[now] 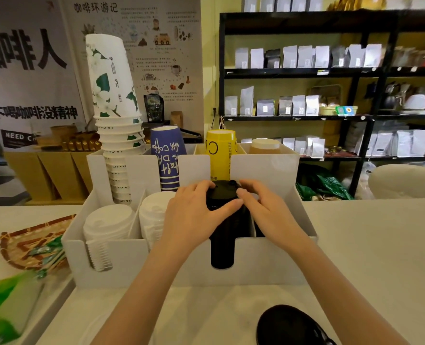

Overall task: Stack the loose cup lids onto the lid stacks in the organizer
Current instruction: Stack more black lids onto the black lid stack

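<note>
One loose black lid waits on the worktop; both hands grip a black lid, seating it on the black stack; I judge pressing it level comes next.

Black lid stack, white organizer, apparently green-leafed white cups.

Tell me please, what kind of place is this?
Most likely a coffee shop counter. A white organizer holds paper cup stacks and lid stacks, the shelves carry sealed bags that look like coffee, and a wall poster shows coffee drawings.
</note>
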Action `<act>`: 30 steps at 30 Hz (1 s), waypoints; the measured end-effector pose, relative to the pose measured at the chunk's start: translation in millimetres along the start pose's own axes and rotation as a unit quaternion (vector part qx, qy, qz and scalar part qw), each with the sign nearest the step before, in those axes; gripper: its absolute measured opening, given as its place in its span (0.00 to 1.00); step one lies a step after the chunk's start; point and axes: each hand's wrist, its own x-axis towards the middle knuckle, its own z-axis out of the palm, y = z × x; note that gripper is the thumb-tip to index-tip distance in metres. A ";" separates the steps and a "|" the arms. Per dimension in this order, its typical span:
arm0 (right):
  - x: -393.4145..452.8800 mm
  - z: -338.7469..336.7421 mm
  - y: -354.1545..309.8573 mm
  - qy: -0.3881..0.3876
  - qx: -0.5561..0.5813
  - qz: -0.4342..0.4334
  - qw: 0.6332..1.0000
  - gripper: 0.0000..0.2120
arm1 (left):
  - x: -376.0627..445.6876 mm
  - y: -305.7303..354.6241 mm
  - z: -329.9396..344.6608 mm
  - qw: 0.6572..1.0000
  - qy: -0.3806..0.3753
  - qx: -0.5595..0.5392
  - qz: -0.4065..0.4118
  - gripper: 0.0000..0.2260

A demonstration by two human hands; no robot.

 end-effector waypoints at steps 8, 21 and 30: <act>-51.6 -35.3 -5.8 0.031 -0.070 -0.025 0.997 0.16 | -9.7 6.3 -12.4 0.994 0.051 -0.082 0.048 0.18; -150.1 -46.6 16.8 0.011 -0.125 0.073 0.989 0.15 | -85.9 32.5 21.3 0.969 -0.161 -0.157 0.105 0.16; -186.4 -34.7 37.7 -0.022 -0.205 0.161 0.965 0.20 | -121.0 25.9 45.8 0.940 -0.327 -0.028 0.091 0.35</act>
